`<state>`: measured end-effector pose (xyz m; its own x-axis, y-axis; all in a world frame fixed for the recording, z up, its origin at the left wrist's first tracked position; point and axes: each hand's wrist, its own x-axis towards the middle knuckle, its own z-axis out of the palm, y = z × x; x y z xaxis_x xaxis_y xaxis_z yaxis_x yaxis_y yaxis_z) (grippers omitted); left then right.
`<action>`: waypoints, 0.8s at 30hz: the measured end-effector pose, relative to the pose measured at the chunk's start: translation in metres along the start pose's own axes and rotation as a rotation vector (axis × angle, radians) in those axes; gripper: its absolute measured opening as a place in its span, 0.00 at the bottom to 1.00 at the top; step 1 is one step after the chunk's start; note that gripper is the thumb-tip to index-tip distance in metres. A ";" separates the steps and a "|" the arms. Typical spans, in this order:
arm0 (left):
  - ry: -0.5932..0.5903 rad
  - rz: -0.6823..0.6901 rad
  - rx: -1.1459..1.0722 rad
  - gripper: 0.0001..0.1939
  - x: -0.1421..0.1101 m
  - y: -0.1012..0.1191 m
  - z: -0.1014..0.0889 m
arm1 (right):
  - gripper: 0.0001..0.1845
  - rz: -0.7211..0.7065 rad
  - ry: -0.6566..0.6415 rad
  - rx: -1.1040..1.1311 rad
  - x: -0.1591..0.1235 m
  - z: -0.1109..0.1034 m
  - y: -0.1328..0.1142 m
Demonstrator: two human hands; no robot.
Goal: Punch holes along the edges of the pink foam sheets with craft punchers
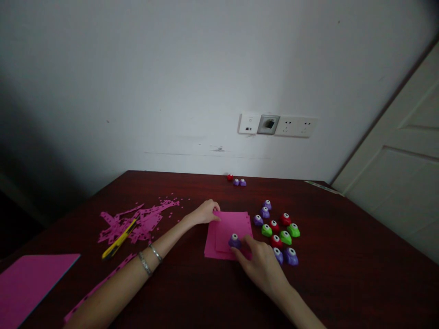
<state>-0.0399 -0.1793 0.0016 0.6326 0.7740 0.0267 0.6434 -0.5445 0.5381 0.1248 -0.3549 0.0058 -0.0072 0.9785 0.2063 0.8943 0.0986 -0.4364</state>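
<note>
A small purple craft punch (234, 241) with a white top is between the thumb and fingers of my right hand (258, 260), over the lower part of the pink paper. The pink paper (231, 221) looks like a smaller square lying on a larger sheet, with little notches near its upper right corner. At its upper left edge, my left hand (206, 212) pinches the paper with thumb and fingers. Just right of the paper sits a group of several punches: purple (291, 257), red (286, 219) and green (285, 237).
A yellow utility knife (120, 238) lies on pink paper scraps (147, 221) at the left. A punched pink strip (103, 285) runs beside my left forearm. Stacked pink sheets (34, 283) are at the near left. Two purple punches (243, 182) and a red one (230, 177) stand by the wall.
</note>
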 end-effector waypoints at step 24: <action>-0.147 -0.152 -0.388 0.05 0.000 0.004 -0.003 | 0.10 -0.008 0.001 0.028 -0.001 -0.001 -0.002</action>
<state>-0.0389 -0.1809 0.0067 0.6159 0.7665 -0.1823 0.5420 -0.2443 0.8041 0.1236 -0.3566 0.0077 -0.0140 0.9775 0.2106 0.8812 0.1116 -0.4593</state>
